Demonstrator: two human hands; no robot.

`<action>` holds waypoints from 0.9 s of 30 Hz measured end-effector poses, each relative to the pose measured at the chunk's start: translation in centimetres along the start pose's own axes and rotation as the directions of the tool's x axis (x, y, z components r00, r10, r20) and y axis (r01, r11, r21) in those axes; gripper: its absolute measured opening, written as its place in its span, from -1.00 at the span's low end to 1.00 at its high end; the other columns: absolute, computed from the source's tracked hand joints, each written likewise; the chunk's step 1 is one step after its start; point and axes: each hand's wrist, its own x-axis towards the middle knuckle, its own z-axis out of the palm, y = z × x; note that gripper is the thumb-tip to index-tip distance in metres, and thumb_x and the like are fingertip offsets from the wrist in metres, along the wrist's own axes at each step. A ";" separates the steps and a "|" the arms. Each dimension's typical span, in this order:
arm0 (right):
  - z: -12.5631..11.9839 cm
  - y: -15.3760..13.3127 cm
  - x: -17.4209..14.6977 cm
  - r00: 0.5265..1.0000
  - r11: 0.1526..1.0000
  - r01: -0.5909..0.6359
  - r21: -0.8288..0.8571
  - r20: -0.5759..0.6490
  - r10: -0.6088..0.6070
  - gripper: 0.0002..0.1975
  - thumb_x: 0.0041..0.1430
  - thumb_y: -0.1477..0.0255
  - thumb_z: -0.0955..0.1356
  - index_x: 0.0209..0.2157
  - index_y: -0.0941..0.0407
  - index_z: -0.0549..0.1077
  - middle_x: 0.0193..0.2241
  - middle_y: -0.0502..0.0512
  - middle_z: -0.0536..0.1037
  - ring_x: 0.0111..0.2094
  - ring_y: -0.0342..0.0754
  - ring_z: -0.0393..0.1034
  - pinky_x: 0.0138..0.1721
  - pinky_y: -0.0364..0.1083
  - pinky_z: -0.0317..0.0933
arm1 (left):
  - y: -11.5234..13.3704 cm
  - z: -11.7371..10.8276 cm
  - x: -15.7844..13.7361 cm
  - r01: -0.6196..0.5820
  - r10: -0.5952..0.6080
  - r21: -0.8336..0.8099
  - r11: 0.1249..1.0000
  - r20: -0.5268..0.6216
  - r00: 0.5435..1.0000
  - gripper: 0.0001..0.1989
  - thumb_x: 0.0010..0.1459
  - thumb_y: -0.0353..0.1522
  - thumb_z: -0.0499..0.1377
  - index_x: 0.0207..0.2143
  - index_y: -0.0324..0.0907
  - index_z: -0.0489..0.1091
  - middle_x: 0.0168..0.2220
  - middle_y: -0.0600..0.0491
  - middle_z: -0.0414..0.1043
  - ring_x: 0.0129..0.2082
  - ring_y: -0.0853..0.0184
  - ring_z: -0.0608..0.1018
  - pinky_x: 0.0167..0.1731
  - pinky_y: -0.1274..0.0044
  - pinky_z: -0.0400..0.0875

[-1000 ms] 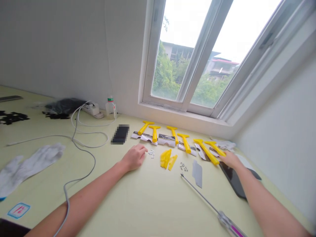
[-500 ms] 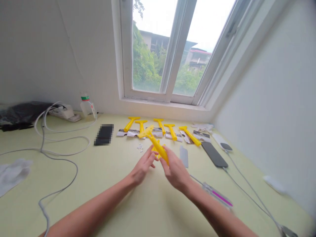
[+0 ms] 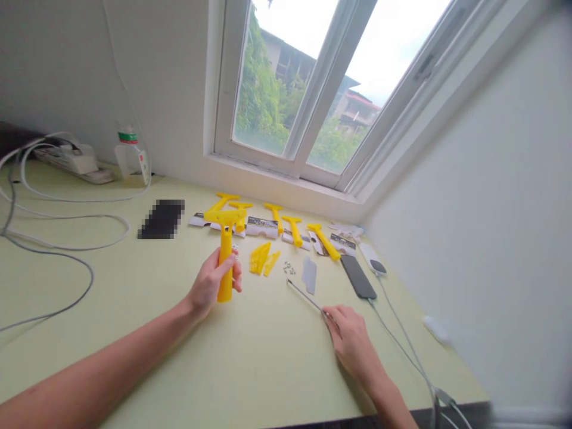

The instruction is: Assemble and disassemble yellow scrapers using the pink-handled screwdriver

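Note:
My left hand (image 3: 210,283) is closed round the handle of a yellow scraper (image 3: 226,262), held upright with its wide head on top. My right hand (image 3: 351,336) grips a screwdriver (image 3: 306,294) low over the table; its handle is hidden by the fingers and its shaft points up and left. The screwdriver's tip lies close to a small pile of screws (image 3: 289,269). Between the hands lie several flat yellow pieces (image 3: 260,259) and a thin grey plate (image 3: 309,275). Small silvery nuts or screws (image 3: 236,250), too small to tell, show just behind my left fingers.
Several more yellow scrapers (image 3: 292,231) lie on printed cards (image 3: 262,226) along the window side. A phone (image 3: 358,277) with a cable sits at the right, beside a white device (image 3: 373,260). At the left are a dark pixelated item (image 3: 161,219), a bottle (image 3: 131,158) and loose cables (image 3: 84,298).
The yellow scraper has passed from my right hand to my left, which moved left and closed on it. My right hand moved right and picked up the screwdriver. The view has shifted.

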 end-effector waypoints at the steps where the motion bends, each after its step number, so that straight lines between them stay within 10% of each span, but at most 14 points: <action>1: 0.0 0.4 -0.5 0.999 0.999 0.040 0.023 0.002 -0.040 -0.75 0.35 0.43 0.22 -0.12 0.07 0.51 -0.21 0.18 0.55 -0.17 0.06 0.43 -0.10 0.09 0.27 | 0.0 0.2 -0.1 -0.016 0.015 0.011 1.000 0.019 1.000 -0.64 0.16 -0.15 0.20 -0.13 -0.15 0.20 -0.49 0.19 0.36 -0.60 0.40 0.43 -0.54 0.51 0.41; 6: -1.4 0.8 -1.0 0.975 0.974 0.206 0.095 0.063 -0.213 -0.72 0.33 0.47 0.23 -0.09 0.03 0.54 -0.23 0.15 0.57 -0.19 0.01 0.42 -0.09 0.03 0.28 | 0.0 0.7 -0.5 -0.035 0.030 0.056 0.998 0.087 0.996 -0.68 0.21 -0.18 0.16 -0.13 -0.17 0.18 -0.49 0.19 0.35 -0.62 0.41 0.42 -0.55 0.51 0.39; 14: -3.3 5.6 0.3 0.981 0.990 0.135 -0.035 0.146 -0.129 -0.71 0.31 0.42 0.23 -0.15 0.08 0.58 -0.19 0.21 0.58 -0.16 0.07 0.47 -0.08 0.08 0.34 | -0.2 0.5 -0.4 -0.071 0.068 0.045 0.996 0.063 0.996 -0.69 0.16 -0.20 0.19 -0.17 -0.19 0.20 -0.54 0.20 0.31 -0.65 0.41 0.39 -0.61 0.53 0.38; 18: -2.5 1.4 -2.1 0.965 0.976 0.213 -0.045 -0.147 -0.217 -0.62 0.29 0.38 0.27 0.12 0.07 0.39 0.07 0.28 0.45 0.10 0.15 0.35 0.13 0.21 0.22 | -0.3 0.3 -0.4 -0.062 0.056 0.066 0.996 0.088 0.995 -0.73 0.18 -0.22 0.17 -0.19 -0.19 0.21 -0.55 0.21 0.30 -0.66 0.43 0.40 -0.61 0.54 0.38; 23: -0.5 -6.9 -5.2 0.815 0.818 0.560 0.132 0.093 -0.572 -0.46 0.31 0.48 0.25 0.30 0.14 0.14 0.27 0.30 0.24 0.30 0.11 0.11 0.23 0.12 0.15 | -0.4 0.3 -0.5 -0.058 0.046 0.123 0.991 0.101 0.994 -0.78 0.20 -0.27 0.14 -0.20 -0.18 0.20 -0.55 0.22 0.31 -0.66 0.43 0.41 -0.61 0.54 0.39; 27: 0.7 -7.9 -5.1 0.884 0.861 0.457 0.221 -0.005 -0.468 -0.67 0.28 0.54 0.30 0.06 0.08 0.38 0.01 0.24 0.45 0.07 0.10 0.31 0.05 0.11 0.26 | -0.5 0.2 -0.4 -0.043 0.025 0.142 0.989 0.128 0.991 -0.79 0.22 -0.27 0.13 -0.19 -0.18 0.20 -0.54 0.21 0.31 -0.66 0.43 0.41 -0.61 0.54 0.40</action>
